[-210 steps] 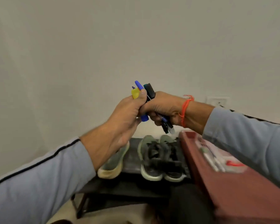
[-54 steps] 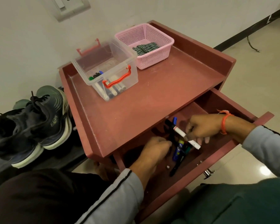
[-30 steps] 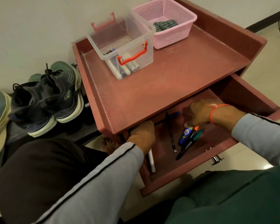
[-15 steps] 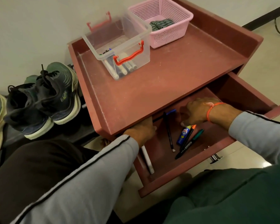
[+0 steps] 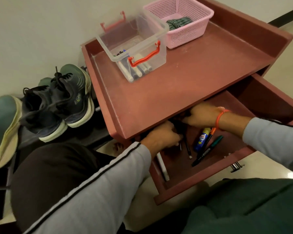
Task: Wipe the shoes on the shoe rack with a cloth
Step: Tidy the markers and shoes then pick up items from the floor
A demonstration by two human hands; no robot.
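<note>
Shoes (image 5: 57, 102): left of frame, on dark rack (image 5: 91, 137); stiff soles, soft uppers, best steadied at the heel.

Left hand (image 5: 161, 137), right hand (image 5: 201, 115): centre, inside open drawer (image 5: 201, 179); fingers curled, contents indiscernible.

Striped cloth (image 5: 178, 22): upper right, in pink basket (image 5: 193, 34); light, limp, bunches anywhere.

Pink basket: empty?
No, the pink basket holds a folded green-and-dark striped cloth on its floor.

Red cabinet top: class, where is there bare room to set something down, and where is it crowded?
Free: the cabinet top in front of the clear box and pink basket. Crowded: the open drawer, with both hands and pens.
</note>
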